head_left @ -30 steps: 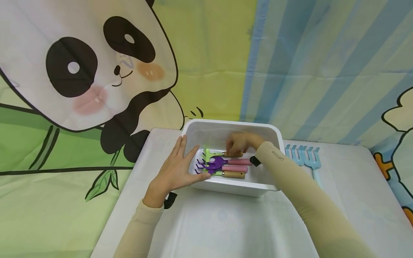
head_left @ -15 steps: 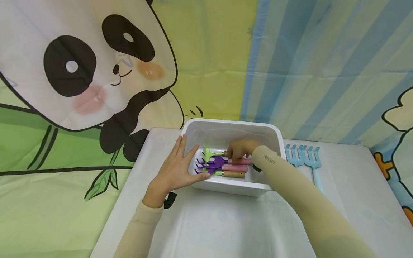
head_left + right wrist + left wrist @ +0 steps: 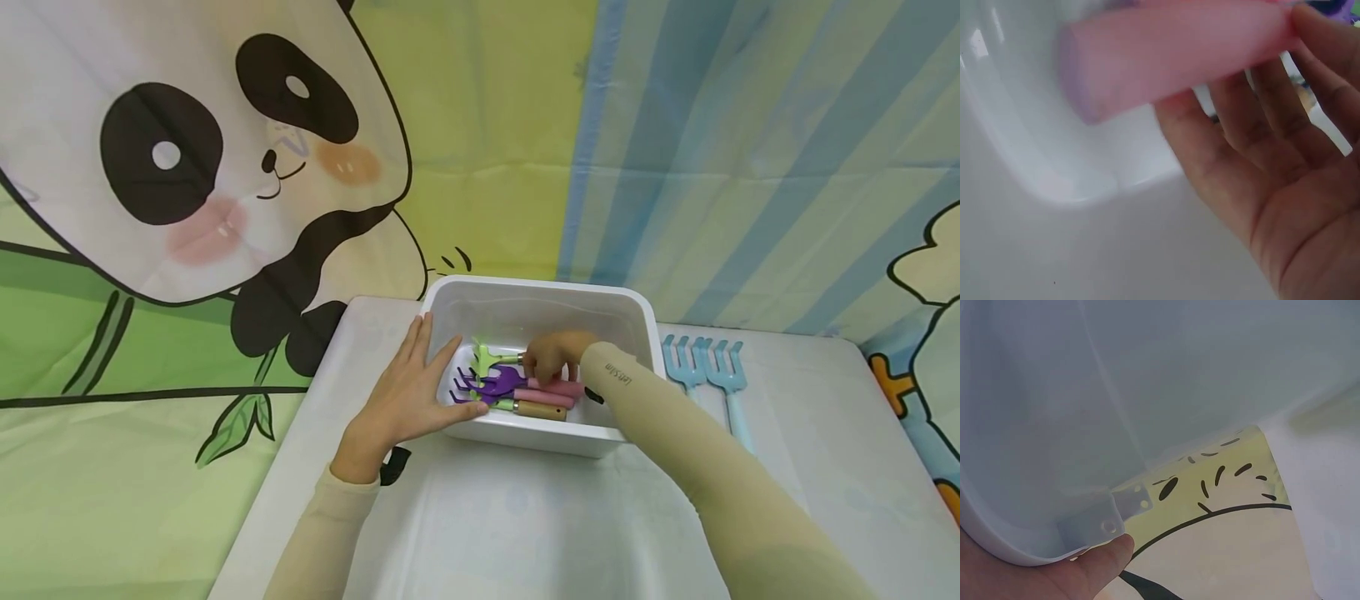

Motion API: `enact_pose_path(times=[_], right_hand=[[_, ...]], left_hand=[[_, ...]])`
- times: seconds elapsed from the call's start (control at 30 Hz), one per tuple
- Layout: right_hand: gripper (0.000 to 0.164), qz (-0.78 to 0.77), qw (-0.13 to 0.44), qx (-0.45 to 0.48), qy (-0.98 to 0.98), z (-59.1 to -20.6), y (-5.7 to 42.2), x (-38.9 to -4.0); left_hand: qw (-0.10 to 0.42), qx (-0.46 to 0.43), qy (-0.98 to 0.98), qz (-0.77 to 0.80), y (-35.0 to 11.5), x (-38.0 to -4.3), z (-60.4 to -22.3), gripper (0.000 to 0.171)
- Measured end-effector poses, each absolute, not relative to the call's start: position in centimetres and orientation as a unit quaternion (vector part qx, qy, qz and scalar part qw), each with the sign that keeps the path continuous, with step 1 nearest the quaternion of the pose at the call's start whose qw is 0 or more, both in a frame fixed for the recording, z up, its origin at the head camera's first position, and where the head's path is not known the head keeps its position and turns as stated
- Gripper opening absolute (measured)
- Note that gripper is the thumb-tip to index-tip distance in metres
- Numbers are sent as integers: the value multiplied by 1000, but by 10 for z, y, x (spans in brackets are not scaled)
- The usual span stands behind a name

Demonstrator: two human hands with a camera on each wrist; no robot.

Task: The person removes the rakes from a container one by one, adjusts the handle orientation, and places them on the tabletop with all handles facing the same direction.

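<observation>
A white plastic bin [image 3: 525,433] holds several small garden hand tools. My right hand [image 3: 551,354] reaches inside it and pinches the pink handle [image 3: 1179,56] of a purple hand fork [image 3: 504,381]. A second pink handle [image 3: 543,398] lies alongside, nearer me. Behind them is a green hand rake [image 3: 487,358], its wooden handle mostly hidden by my right hand. At the front lies another wooden handle [image 3: 542,411] with a green neck. My left hand [image 3: 408,396], fingers spread, rests on the bin's left front corner; in the left wrist view a fingertip [image 3: 1113,553] touches the bin's outside.
Two light-blue hand forks [image 3: 684,362] lie on the white-covered table [image 3: 810,433] just right of the bin. A printed curtain with a panda [image 3: 300,167] hangs behind the table, close to the bin's back wall.
My right hand has shifted from the green rake's wooden handle toward me onto the rear pink handle. The pink handles and front wooden handle have tilted slightly. My left hand stays put.
</observation>
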State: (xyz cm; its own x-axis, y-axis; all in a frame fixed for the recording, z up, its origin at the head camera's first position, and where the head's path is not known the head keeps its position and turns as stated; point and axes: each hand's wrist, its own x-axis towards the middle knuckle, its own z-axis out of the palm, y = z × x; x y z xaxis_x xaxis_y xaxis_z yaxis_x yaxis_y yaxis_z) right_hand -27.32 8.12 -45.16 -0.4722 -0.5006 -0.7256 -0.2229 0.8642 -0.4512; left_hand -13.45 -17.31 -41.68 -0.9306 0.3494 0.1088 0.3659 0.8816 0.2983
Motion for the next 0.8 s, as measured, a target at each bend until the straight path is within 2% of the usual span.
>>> enact_pose_path(times=[0.23, 0.53, 0.8], right_hand=[[28, -168, 494, -174, 835, -449, 87, -276], [22, -173, 506, -214, 818, -436, 89, -279], [30, -153, 500, -240, 818, -420, 88, -274]], left_hand=[[28, -185, -969, -159, -173, -134, -416, 112], [24, -185, -969, -160, -172, -135, -416, 111], [25, -181, -970, -161, -174, -134, -417, 112]])
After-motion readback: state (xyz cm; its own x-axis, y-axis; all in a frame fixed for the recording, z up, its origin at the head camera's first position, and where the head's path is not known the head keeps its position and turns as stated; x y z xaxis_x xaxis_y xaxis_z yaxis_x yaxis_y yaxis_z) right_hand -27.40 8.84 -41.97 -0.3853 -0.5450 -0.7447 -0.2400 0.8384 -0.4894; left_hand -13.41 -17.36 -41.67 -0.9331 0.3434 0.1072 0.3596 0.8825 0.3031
